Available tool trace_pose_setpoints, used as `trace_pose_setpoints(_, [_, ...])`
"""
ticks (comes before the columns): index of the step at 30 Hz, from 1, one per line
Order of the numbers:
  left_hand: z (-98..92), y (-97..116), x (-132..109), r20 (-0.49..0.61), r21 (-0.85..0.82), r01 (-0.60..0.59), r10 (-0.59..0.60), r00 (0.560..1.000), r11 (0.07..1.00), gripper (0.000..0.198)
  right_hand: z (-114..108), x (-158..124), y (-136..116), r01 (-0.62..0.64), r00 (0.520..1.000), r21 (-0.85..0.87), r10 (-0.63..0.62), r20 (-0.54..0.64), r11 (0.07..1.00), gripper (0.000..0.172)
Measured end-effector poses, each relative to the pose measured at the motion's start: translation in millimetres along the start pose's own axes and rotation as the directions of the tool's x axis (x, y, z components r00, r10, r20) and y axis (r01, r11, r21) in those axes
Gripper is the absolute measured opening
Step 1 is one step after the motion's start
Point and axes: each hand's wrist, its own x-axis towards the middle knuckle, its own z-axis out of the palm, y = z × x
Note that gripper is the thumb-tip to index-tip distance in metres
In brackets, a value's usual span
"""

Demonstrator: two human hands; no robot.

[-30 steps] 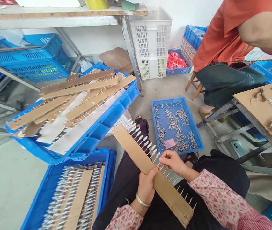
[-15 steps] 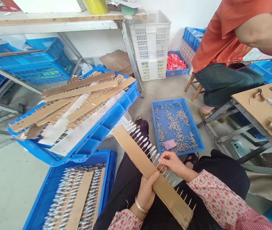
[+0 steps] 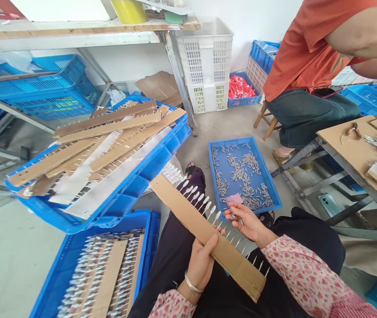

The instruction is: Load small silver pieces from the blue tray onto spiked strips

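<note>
My left hand [image 3: 199, 263] grips a long cardboard strip [image 3: 184, 212] slanting across my lap, its thumb on the face and fingers behind. Thin pointed sticks [image 3: 238, 243] stand out from the strip's far edge. On the upper-left sticks sit small white leaf-shaped pieces [image 3: 204, 202]; the lower-right ones are bare. My right hand [image 3: 249, 223] hovers just right of the strip, fingers curled around a small grey piece [image 3: 241, 221]. Beyond it on the floor lies a shallow blue tray [image 3: 220, 165] with many loose grey pieces and a pink slip [image 3: 234, 198].
On the left, a blue crate [image 3: 122, 207] heaped with cardboard strips sits above another blue crate [image 3: 55, 260] of filled strips. A person in an orange shirt [image 3: 294, 57] sits at right beside a table [image 3: 347, 145]. White baskets [image 3: 204, 57] stand behind.
My right hand has moved off the sticks, slightly right and toward the blue tray, and its fingers have loosened a little. My left hand still grips the strip. The view has shifted slightly.
</note>
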Motion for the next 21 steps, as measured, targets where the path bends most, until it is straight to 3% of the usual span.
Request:
trace_pose_setpoints(4, [3.0, 4, 2, 0.006, 0.003, -0.014, 0.014, 1.0, 1.0, 0.029, 2, -1, 0, 0.05, 0.999, -0.029, -0.051, -0.019, 0.998, 0.025])
trace_pose_setpoints(7, [4.3, 5, 2, 0.007, 0.005, -0.015, 0.014, 1.0, 1.0, 0.028, 2, -3, -1, 0.054, 0.998, -0.086, -0.05, 0.048, 0.995, 0.021])
trace_pose_setpoints(12, [5.6, 7, 2, -0.001, 0.004, -0.022, 0.022, 1.0, 1.0, 0.028, 2, -10, -6, 0.071, 0.983, -0.182, -0.037, 0.18, 0.981, 0.03])
trace_pose_setpoints(16, [5.6, 7, 2, 0.0, 0.011, -0.011, 0.011, 1.0, 1.0, 0.029, 4, -13, -11, 0.121, 0.977, -0.229, -0.075, 0.197, 0.966, 0.028])
trace_pose_setpoints(21, [5.2, 6, 1, -0.007, -0.002, -0.001, 0.001, 1.0, 1.0, 0.032, 6, -16, -15, 0.094, 0.97, -0.273, -0.027, 0.24, 0.957, 0.029])
